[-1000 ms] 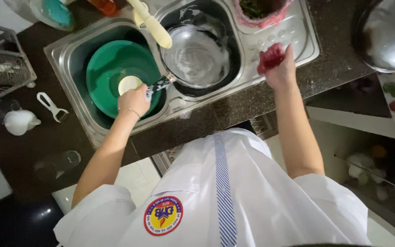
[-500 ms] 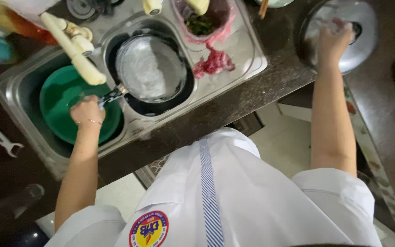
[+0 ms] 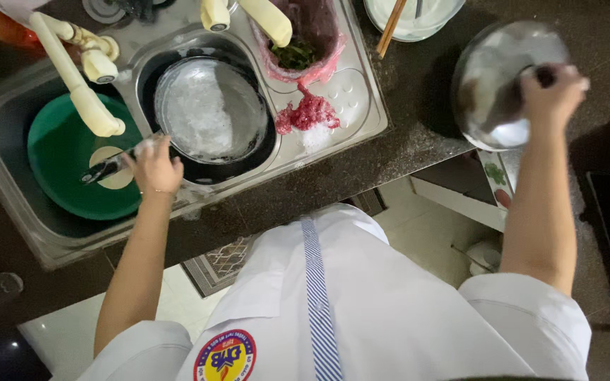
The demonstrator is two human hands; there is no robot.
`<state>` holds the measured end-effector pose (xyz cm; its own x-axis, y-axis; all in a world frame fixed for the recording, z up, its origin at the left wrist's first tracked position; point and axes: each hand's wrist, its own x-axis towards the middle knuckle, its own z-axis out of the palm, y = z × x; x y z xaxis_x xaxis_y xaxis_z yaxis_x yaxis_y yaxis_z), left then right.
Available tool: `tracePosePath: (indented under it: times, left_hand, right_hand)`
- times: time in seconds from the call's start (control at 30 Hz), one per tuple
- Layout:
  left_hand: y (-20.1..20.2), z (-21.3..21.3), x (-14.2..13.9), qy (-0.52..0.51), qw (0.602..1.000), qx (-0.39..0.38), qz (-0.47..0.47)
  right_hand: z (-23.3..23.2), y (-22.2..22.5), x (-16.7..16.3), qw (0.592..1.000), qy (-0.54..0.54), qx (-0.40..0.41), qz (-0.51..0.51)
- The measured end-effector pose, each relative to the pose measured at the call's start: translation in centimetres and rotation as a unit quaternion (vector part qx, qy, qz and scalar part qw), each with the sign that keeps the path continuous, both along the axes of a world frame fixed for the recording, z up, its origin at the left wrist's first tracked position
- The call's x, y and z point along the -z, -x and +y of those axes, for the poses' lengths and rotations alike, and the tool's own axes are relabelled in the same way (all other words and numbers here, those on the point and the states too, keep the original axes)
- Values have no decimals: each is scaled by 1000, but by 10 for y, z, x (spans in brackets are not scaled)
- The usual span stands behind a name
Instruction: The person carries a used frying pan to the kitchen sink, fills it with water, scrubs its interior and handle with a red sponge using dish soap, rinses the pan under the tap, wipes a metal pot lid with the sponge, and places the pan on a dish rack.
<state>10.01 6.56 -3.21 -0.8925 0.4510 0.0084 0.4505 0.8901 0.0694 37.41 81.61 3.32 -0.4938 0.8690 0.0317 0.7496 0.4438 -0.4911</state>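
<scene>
A glossy metal lid (image 3: 506,85) is being gripped at upper right. A soapy, shiny metal pan (image 3: 210,116) is being shown in the brushed steel sink (image 3: 347,99) at upper centre. Smooth green plastic is being seen in the basin (image 3: 65,166) at left, speckled polished stone in the counter (image 3: 404,152).

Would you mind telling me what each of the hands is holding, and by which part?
The left hand grips the frying pan by its handle; the right hand holds the metal lid by its top knob.

Right hand (image 3: 551,95) off the red scrubber (image 3: 308,113), now lifting the steel lid (image 3: 503,81) from the counter.
</scene>
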Motion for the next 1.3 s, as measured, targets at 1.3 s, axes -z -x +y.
tracePosePath:
  times: [1.3]
  left_hand:
    - [-72, -8, -23, -780, 560, -134, -244]
  right_hand:
    - [-351, 190, 84, 957, 199, -164, 134]
